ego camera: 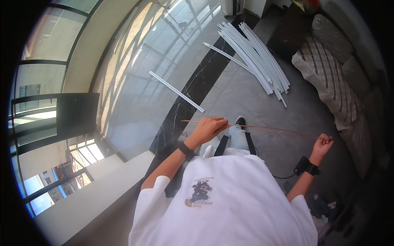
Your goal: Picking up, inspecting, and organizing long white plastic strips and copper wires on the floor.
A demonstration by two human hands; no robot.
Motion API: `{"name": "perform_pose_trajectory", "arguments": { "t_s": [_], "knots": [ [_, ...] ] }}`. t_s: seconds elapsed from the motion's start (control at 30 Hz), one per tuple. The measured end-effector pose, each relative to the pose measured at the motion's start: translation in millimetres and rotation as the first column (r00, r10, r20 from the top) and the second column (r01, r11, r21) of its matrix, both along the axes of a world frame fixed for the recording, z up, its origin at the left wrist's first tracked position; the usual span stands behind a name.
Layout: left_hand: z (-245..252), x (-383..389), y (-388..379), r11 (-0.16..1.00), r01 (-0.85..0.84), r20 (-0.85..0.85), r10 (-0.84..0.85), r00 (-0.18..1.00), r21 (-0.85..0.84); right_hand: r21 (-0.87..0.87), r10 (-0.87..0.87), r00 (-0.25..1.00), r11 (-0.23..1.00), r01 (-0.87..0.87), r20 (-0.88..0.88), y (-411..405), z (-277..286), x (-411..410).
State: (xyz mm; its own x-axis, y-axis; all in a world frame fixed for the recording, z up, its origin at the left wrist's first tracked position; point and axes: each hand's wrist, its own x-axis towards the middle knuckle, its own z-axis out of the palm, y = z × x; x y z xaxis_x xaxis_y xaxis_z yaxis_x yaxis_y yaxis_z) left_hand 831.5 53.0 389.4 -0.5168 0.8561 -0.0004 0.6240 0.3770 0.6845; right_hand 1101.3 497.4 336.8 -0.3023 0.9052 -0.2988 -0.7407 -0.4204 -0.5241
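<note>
Thin reddish-brown strands [271, 128], perhaps cord or wire, run nearly straight between my two hands, in front of my white shirt. My left hand [212, 125] is closed around them near one end, and short tips stick out past it to the left. At the right, my right hand [325, 139] grips the other end in a fist. Below the strands a black shoe [240, 121] shows on the grey tiled floor. One white slotted strip [177, 91] lies on the floor beyond my left hand. A pile of similar long white strips [255, 58] lies farther ahead.
A sofa with a patterned cover [327, 80] stands along the right side. A dark band [201, 78] crosses the glossy floor. Large windows [54, 33] and a low wall [107, 190] are at the left. A white case [232, 6] stands at the top.
</note>
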Motion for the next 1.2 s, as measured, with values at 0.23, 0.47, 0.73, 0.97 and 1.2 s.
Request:
{"name": "perform_pose_trajectory", "arguments": {
  "t_s": [0.23,0.47,0.73,0.97,1.2],
  "knots": [
    [7.8,4.9,34.9,1.0,-0.005,0.014,0.005,1.0,0.013,0.001,0.08,0.996,0.997,-0.08,-0.031,48.6,-19.6,-3.0],
    [15.6,5.1,64.0,1.0,-0.006,0.03,0.006,1.0,0.007,0.078,0.208,0.969,0.977,-0.2,-0.13,76.0,-39.1,-12.7],
    [4.1,-19.1,85.1,0.997,0.042,0.02,-0.043,0.999,0.062,0.114,0.232,0.969,0.968,-0.222,-0.081,68.3,-30.8,-39.9],
    [-12.9,-74.3,77.7,0.999,0.033,0.154,-0.032,0.988,-0.008,-0.136,0.0,1.0,0.991,0.001,0.009,54.9,-9.1,-103.9],
    [-45.8,-187.3,41.9,0.972,-0.119,0.396,0.192,0.898,-0.203,-0.073,0.009,0.997,0.997,-0.004,0.072,60.7,14.6,-189.1]
  ]
}}
